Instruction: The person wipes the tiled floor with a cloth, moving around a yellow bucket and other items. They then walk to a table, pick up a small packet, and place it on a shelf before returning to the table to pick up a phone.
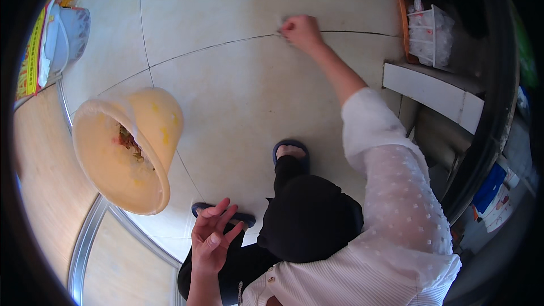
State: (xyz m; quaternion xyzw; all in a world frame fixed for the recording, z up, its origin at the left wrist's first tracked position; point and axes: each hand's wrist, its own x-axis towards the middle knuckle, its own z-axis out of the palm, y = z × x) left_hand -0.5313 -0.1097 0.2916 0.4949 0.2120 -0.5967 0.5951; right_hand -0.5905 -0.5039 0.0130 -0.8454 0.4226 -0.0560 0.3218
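My right hand [302, 32] reaches far out over the tiled floor [238, 76], its fingers curled at a small blurred pale thing that I cannot make out. Palm up and fingers apart, my left hand [214, 238] is raised near my left foot and holds nothing. To the left of it, a cream plastic bin [172, 123] leans over with its wide mouth towards the lower left. Dark and reddish food scraps [129, 140] lie inside, with what looks like a clear liner over the rim.
A pale bucket [70, 38] and colourful packaging are at the upper left. A white basket [429, 36] of clear plastic items stands at the right, above a white ledge [433, 93]. Wooden cabinet panels [51, 144] with metal trim are at the left.
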